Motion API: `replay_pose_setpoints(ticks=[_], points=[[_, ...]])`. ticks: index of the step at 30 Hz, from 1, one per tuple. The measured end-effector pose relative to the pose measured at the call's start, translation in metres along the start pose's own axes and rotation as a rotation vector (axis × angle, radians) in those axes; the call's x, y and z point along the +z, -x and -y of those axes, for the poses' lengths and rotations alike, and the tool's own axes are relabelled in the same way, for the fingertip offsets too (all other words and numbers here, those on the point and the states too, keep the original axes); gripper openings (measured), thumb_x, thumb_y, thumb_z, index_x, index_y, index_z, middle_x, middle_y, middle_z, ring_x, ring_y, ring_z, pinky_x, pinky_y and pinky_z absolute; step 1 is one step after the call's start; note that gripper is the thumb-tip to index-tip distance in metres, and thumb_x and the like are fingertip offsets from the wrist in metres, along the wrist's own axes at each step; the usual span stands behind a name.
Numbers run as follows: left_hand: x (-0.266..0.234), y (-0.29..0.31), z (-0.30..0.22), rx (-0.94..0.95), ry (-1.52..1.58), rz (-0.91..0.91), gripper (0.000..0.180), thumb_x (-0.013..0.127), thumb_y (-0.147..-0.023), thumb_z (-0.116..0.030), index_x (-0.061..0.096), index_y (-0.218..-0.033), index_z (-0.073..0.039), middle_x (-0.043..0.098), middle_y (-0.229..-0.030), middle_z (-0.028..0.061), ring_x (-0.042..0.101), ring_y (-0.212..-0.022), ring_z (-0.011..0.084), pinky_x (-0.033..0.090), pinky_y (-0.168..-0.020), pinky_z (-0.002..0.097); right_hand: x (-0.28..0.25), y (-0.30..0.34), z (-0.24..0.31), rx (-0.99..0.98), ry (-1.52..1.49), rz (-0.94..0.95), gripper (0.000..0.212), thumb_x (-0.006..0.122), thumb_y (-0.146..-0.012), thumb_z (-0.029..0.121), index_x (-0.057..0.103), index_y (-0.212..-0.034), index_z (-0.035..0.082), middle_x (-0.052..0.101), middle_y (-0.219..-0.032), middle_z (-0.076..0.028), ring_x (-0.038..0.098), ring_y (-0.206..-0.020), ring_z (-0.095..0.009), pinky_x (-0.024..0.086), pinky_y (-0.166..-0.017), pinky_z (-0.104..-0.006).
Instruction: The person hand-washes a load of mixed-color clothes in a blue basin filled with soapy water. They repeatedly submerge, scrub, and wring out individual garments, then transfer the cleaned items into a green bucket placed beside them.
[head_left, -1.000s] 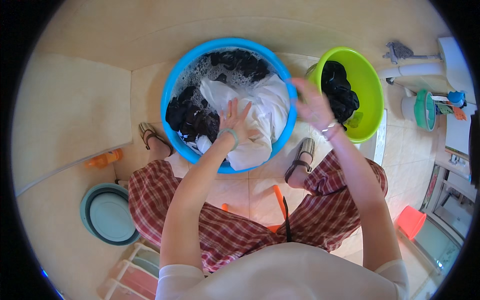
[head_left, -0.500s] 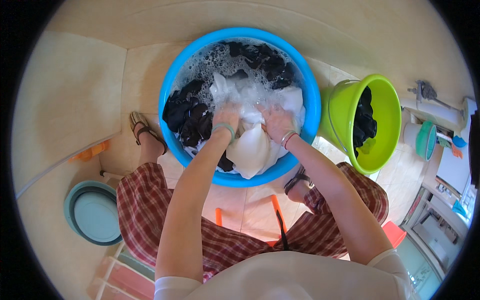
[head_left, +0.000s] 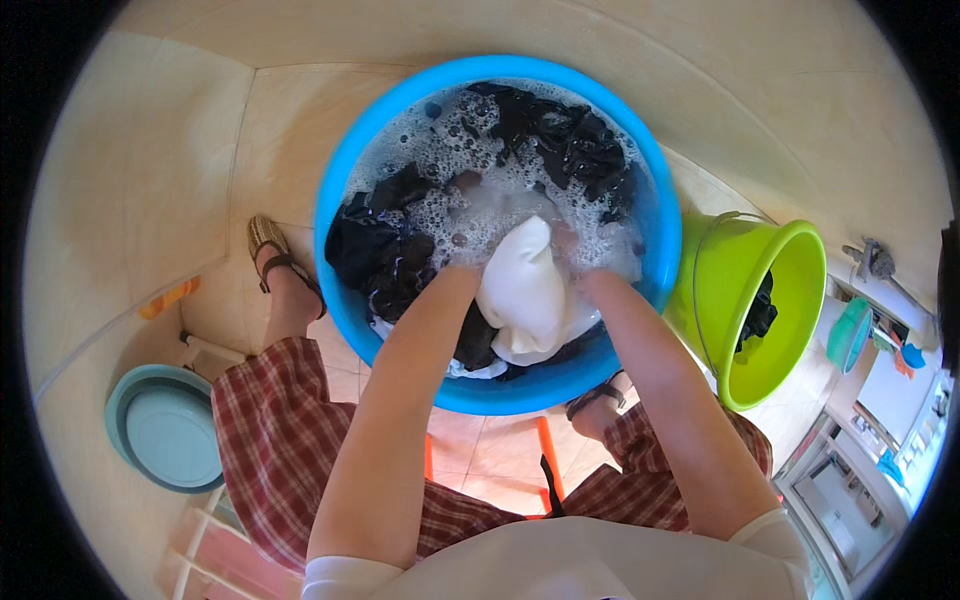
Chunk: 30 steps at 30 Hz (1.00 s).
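A big blue tub [head_left: 334, 170] holds soapy water with clothes soaking in it. My left hand [head_left: 463, 280] is sunk in the suds up to the wrist, left of a bulging white cloth [head_left: 523, 290]. On the cloth's other side, my right hand [head_left: 598, 284] is also under the foam. The fingers of both are hidden, so their grip does not show. The white cloth rises above the water between my wrists, its top bunched to a rounded peak. Dark garments [head_left: 375, 245] lie along the tub's left side, and more black cloth [head_left: 570, 140] floats at the far right.
To the right a lime-green bucket [head_left: 700, 290] leans, with dark cloth [head_left: 760, 315] inside. A grey-blue basin [head_left: 165, 425] is at the left. Tiled walls stand close behind and left of the tub. Orange stool legs [head_left: 549, 455] show between my knees.
Both hands have gone from visible on the white cloth to down under the suds. The white cloth now bulges higher between them, and foam covers the pale fabric beyond.
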<state>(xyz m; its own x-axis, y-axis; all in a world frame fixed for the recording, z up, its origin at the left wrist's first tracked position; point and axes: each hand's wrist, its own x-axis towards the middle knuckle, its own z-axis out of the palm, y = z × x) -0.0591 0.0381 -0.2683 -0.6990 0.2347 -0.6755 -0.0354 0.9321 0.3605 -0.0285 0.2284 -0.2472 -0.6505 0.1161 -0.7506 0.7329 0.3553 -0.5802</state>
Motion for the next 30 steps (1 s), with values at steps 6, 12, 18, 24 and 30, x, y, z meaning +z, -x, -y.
replay_pose_setpoints(ticks=[6,12,18,24,30], points=[[-0.031,0.009,-0.011,-0.009,0.028,0.149,0.043,0.048,-0.092,-0.033,0.05,-0.127,-0.008,0.056,-0.12,0.0217,0.052,-0.116,0.0336,0.042,-0.095,0.0428,-0.033,-0.002,0.011,-0.694,0.891,-0.077,0.054,0.052,-0.09,0.036,0.042,-0.137,0.009,0.057,-0.123,-0.017,0.055,-0.111,-0.032,0.042,-0.097,-0.0408],[-0.035,0.064,-0.003,0.369,0.88,-0.097,0.035,0.065,-0.084,-0.01,0.051,-0.115,-0.005,0.061,-0.106,0.0082,0.059,-0.097,0.0173,0.046,-0.086,0.0314,-0.046,0.069,0.067,-0.328,-0.487,0.204,0.04,0.071,-0.081,0.021,0.061,-0.114,0.001,0.063,-0.106,-0.006,0.057,-0.1,-0.014,0.044,-0.09,-0.0262],[-0.071,0.132,-0.024,0.419,0.759,0.067,0.046,0.073,-0.071,-0.002,0.052,-0.111,-0.007,0.055,-0.108,0.0021,0.052,-0.103,0.014,0.042,-0.091,0.0287,-0.093,0.125,0.091,-0.308,-0.766,0.02,0.026,0.07,-0.084,0.028,0.067,-0.092,0.004,0.05,-0.068,0.003,0.044,-0.063,-0.006,0.033,-0.059,-0.02],[-0.101,0.171,-0.02,0.12,0.448,0.141,0.078,0.078,-0.069,-0.032,0.037,-0.133,-0.013,0.055,-0.116,0.0109,0.053,-0.109,0.0227,0.042,-0.092,0.0343,-0.114,0.206,0.155,-0.374,-1.093,0.154,0.024,0.065,-0.087,0.024,0.062,-0.099,0.004,0.047,-0.068,0.005,0.047,-0.064,-0.008,0.038,-0.06,-0.0226],[-0.119,0.195,-0.07,0.188,-0.056,-0.193,0.112,0.078,-0.064,-0.049,0.011,-0.149,-0.025,0.023,-0.149,0.0207,0.028,-0.136,0.0383,0.031,-0.103,0.0555,-0.142,0.294,0.218,-0.654,-1.267,0.375,0.021,0.06,-0.089,0.015,0.058,-0.105,0.002,0.057,-0.082,-0.002,0.055,-0.082,-0.015,0.044,-0.079,-0.0285]])
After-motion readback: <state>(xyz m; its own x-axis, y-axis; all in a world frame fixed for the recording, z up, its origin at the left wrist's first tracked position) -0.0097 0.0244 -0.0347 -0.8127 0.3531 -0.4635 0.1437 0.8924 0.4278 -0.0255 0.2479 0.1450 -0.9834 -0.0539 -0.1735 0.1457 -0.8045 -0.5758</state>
